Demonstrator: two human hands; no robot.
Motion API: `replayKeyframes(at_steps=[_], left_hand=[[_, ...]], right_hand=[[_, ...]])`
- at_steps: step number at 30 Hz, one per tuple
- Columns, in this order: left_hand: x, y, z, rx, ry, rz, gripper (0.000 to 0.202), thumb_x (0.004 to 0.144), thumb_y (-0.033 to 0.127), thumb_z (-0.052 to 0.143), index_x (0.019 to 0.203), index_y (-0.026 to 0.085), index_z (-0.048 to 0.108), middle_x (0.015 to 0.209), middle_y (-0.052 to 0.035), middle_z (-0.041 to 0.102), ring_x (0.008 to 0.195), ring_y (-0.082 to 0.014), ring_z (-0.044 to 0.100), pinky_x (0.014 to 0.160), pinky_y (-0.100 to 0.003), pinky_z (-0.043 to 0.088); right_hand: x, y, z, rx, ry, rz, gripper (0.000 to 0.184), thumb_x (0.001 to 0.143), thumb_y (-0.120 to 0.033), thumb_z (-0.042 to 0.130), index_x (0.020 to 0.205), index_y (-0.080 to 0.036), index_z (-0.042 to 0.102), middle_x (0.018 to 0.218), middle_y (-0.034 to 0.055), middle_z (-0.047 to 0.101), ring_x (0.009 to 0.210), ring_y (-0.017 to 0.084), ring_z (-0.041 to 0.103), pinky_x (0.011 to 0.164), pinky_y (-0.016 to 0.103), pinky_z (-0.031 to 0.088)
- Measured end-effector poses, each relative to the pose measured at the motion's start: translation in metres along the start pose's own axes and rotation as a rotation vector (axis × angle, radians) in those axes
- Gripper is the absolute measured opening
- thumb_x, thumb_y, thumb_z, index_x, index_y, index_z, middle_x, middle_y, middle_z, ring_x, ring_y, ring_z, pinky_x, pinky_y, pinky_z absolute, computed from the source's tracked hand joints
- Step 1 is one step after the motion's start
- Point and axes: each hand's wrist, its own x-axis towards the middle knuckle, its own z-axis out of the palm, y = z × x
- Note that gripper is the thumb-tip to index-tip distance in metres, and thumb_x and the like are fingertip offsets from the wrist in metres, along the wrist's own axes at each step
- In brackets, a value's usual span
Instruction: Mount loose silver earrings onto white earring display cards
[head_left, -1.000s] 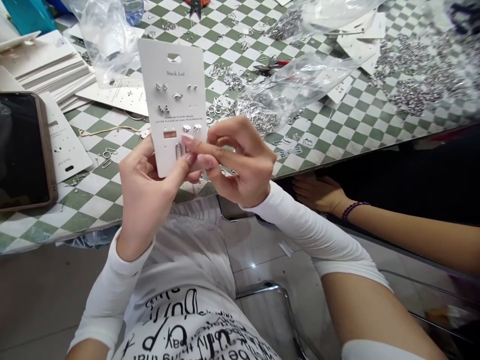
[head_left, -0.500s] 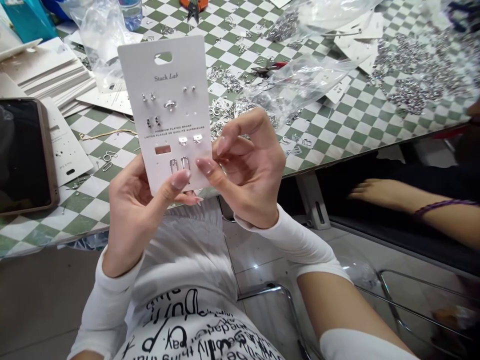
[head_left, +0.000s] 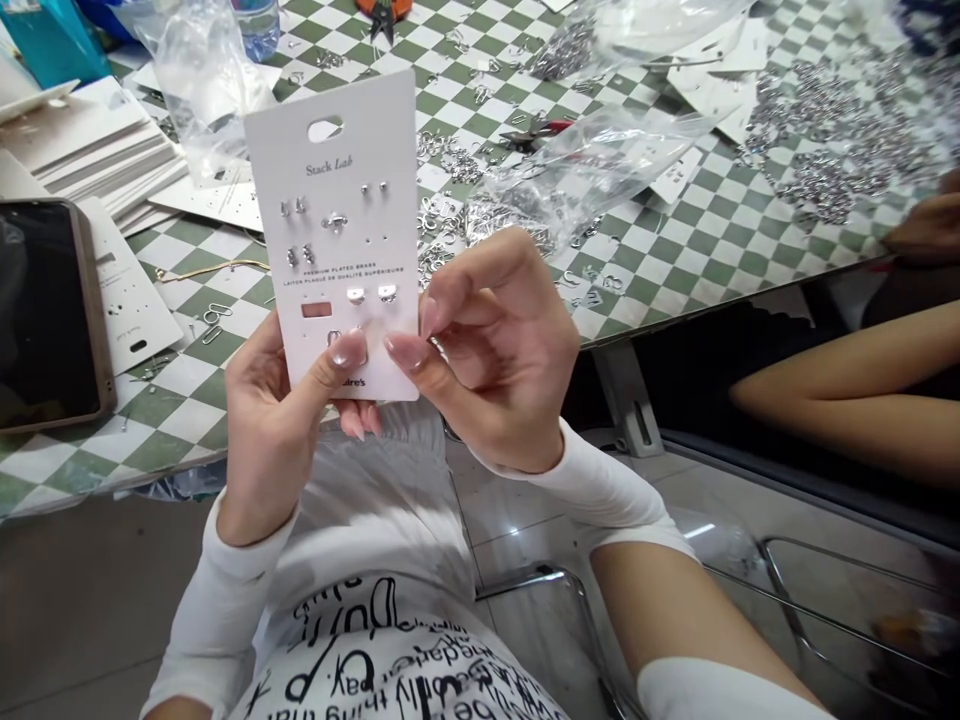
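Over the edge of the green-and-white checked tabletop (head_left: 174, 412), our left hand (head_left: 274, 420) clamps the white rectangular card (head_left: 339, 247), seemingly light, stiff and best held clear of its small silver metal earrings (head_left: 387, 294), though we cannot tell whether our right hand (head_left: 502, 365) pinches anything.

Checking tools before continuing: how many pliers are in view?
2: orange-handled pliers at the picture's top edge, partly cut off; red-handled pliers right of the held card. Others may be hidden.
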Motion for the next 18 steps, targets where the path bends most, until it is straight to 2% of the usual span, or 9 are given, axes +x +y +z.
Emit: replayKeyframes(at_steps=[7,11,13,16,18], left_hand=[[0.0009,-0.0032,0.0040,0.008,0.056,0.021,0.009,0.088,0.028,0.076,0.087,0.020,0.072,0.068,0.0034,0.068,0.036,-0.0071,0.054,0.034,-0.019,0.049],[0.0042,-0.0045,0.0041,0.038,0.073,0.002,0.011,0.086,0.028,0.079,0.086,0.020,0.071,0.071,0.0031,0.069,0.038,-0.0075,0.056,0.033,-0.018,0.047],[0.0054,-0.0050,0.0021,0.042,0.057,0.010,0.013,0.084,0.029,0.081,0.089,0.021,0.072,0.073,0.0028,0.070,0.040,-0.0081,0.058,0.034,-0.018,0.048],[0.0058,-0.0051,-0.0017,0.040,-0.011,0.048,0.021,0.090,0.041,0.073,0.095,0.021,0.073,0.074,0.0002,0.070,0.041,-0.0108,0.059,0.036,-0.023,0.052],[0.0053,-0.0045,-0.0028,0.048,-0.037,0.064,0.020,0.093,0.040,0.070,0.096,0.020,0.074,0.075,-0.0003,0.070,0.040,-0.0108,0.059,0.036,-0.025,0.054]], right_hand=[[-0.0007,0.0009,0.0007,-0.045,-0.009,-0.031,0.016,0.091,-0.016,0.063,0.092,-0.027,0.050,0.083,-0.0018,0.050,0.060,0.009,0.048,0.050,0.024,0.047],[-0.0015,0.0007,0.0003,-0.071,-0.006,-0.033,0.016,0.092,-0.021,0.064,0.091,-0.027,0.049,0.085,-0.0013,0.051,0.061,0.010,0.047,0.049,0.025,0.047],[-0.0020,0.0002,-0.0005,-0.082,-0.002,-0.018,0.016,0.093,-0.021,0.063,0.090,-0.027,0.049,0.084,-0.0011,0.050,0.061,0.010,0.047,0.049,0.025,0.048],[-0.0028,0.0002,-0.0015,-0.072,-0.010,0.022,0.017,0.094,-0.019,0.061,0.092,-0.027,0.047,0.082,-0.0012,0.049,0.060,0.010,0.047,0.048,0.026,0.047],[-0.0034,0.0008,-0.0015,-0.048,-0.015,0.044,0.017,0.095,-0.020,0.061,0.092,-0.027,0.046,0.082,-0.0015,0.048,0.059,0.010,0.047,0.048,0.026,0.047]])
